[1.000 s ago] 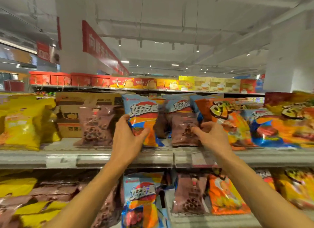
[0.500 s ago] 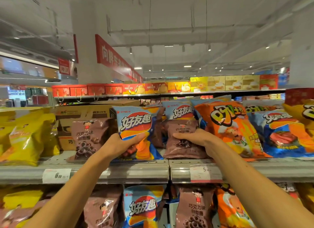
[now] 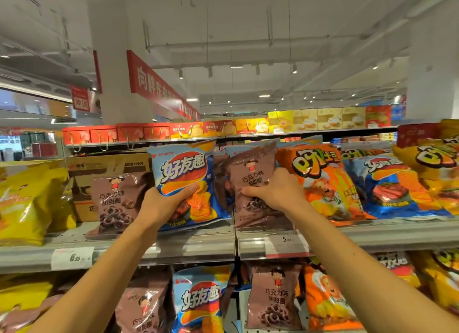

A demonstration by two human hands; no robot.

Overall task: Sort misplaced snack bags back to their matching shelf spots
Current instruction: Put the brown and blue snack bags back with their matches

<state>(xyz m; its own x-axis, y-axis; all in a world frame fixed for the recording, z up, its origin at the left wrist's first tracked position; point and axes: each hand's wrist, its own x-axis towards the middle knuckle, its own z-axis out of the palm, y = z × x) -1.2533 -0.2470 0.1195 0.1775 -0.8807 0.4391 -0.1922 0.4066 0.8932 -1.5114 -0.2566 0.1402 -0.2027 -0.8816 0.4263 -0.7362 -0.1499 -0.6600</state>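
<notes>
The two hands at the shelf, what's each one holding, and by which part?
Left hand grips the blue chip bag at its lower middle. Right hand grips the brown chocolate ring bag at mid-height.

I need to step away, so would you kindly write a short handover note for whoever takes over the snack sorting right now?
Left hand grips a blue chip bag at the upper shelf.
Right hand grips a brown chocolate-ring bag, beside the orange bag.
Done: both bags in hand, neither placed.
Left: the brown bag probably belongs with the matching brown bag on the left; the blue one with the blue bags on the right.
</notes>
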